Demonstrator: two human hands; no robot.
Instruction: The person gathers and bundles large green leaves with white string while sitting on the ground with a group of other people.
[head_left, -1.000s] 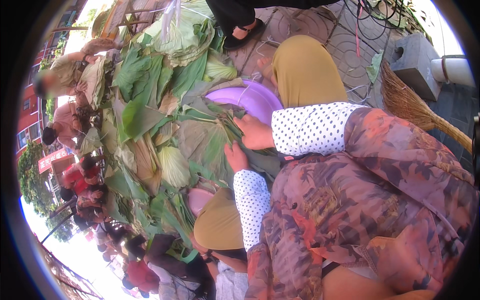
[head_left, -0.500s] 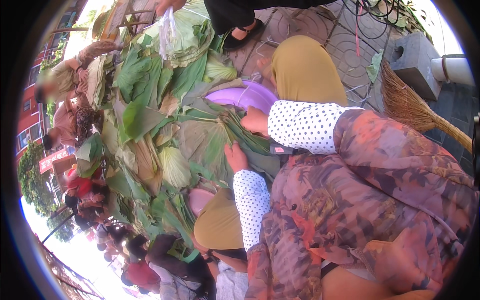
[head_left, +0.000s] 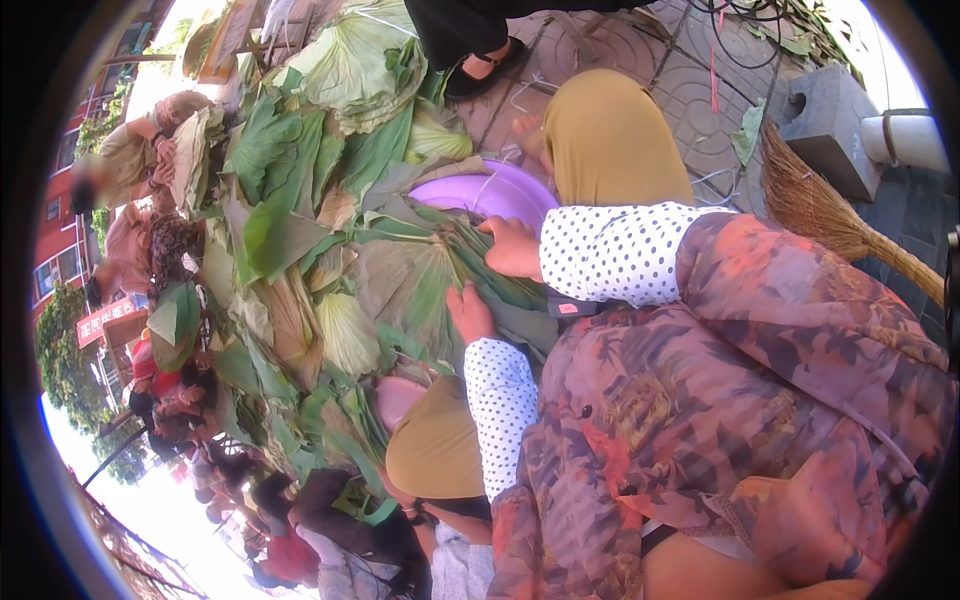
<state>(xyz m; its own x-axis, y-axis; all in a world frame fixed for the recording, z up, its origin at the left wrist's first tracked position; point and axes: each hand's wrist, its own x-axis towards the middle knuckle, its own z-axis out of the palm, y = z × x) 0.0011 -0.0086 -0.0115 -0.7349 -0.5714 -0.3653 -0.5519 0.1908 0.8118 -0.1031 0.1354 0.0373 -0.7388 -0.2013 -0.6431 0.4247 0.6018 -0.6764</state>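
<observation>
Across my lap lies a pile of big, partly dried lotus leaves (head_left: 405,280), green and brownish, with folded ribs fanning from one point. My left hand (head_left: 470,314) grips the near edge of this pile, its fingertips on the leaf surface. Farther up, my right hand (head_left: 512,248) is on the gathered, folded part of the leaves; its index finger sticks out and the other fingers curl over the leaf. Some fingers are hidden from view. Just beyond the right hand, a purple basin (head_left: 520,188) shows from under the leaves. A pink basin (head_left: 398,398) shows near my left knee.
More lotus leaves (head_left: 270,140) are heaped ahead. A straw broom (head_left: 815,195) and a grey hollow block (head_left: 830,130) stand on the right-hand side. A person's black shoe (head_left: 488,72) rests on the paving. Other people (head_left: 150,150) sit beyond the heap.
My right hand has shifted slightly and its index finger now stretches out. The other person's hand with white plastic strips has moved up, largely out of view. My left hand stays put.
</observation>
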